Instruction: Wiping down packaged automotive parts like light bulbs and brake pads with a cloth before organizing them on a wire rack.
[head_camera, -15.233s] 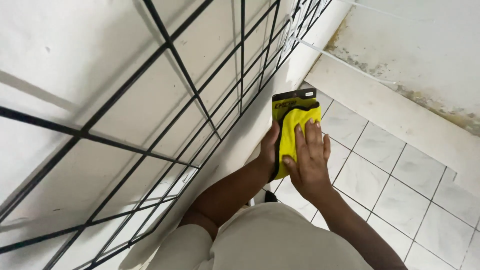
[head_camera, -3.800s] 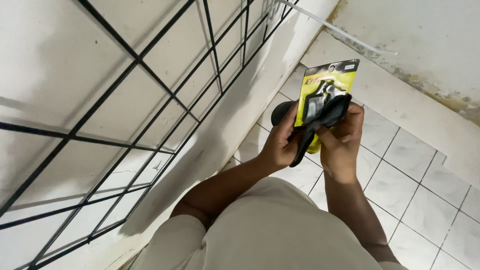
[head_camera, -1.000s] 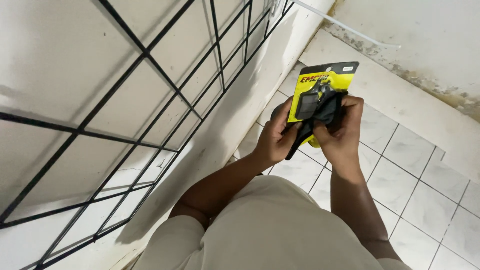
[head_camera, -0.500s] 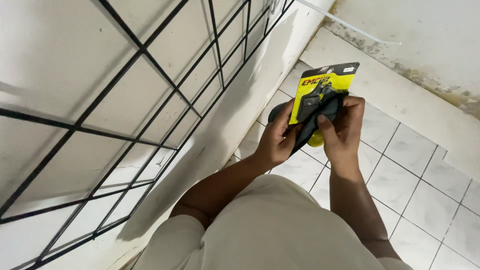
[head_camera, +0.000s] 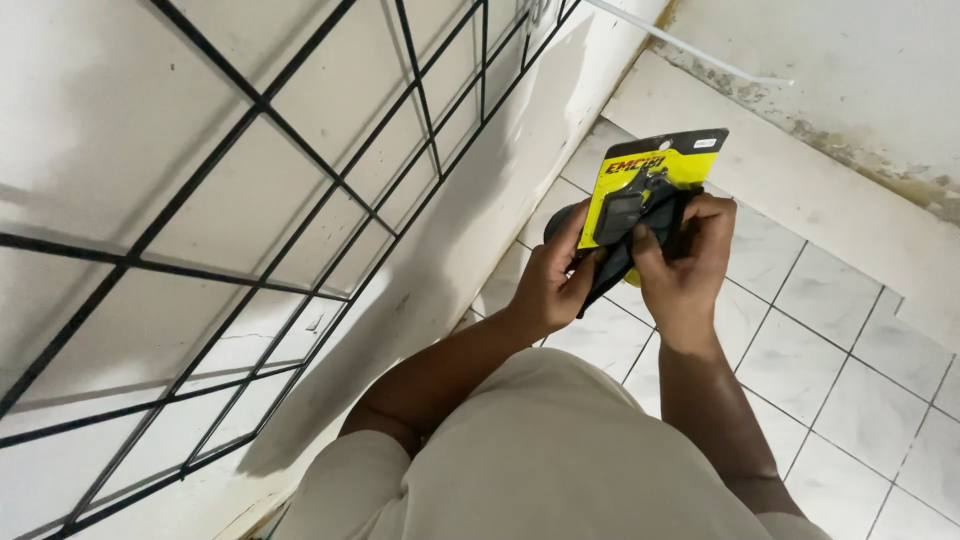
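Where both hands meet, right of centre: yellow-and-black carded packet (head_camera: 640, 185), clamped by left hand (head_camera: 555, 285) and right hand (head_camera: 685, 265) fingers; dark cloth (head_camera: 615, 270) partly covering it. Black wire grid (head_camera: 300, 190) upper left; white tiled floor (head_camera: 850, 380) lower right.

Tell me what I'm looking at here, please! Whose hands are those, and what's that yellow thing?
The camera sits on a person's head and looks down, so you see that person's own arms and pale shirt from above. The left hand and the right hand together hold a small yellow and black packet, a flat card with a dark part sealed under clear plastic. A dark cloth is bunched between the hands, against the packet. Below is a floor of white tiles. Beside the person stands a white wall with a black wire grid fixed over it, making big squares. Nothing hangs on the part of the grid you can see.
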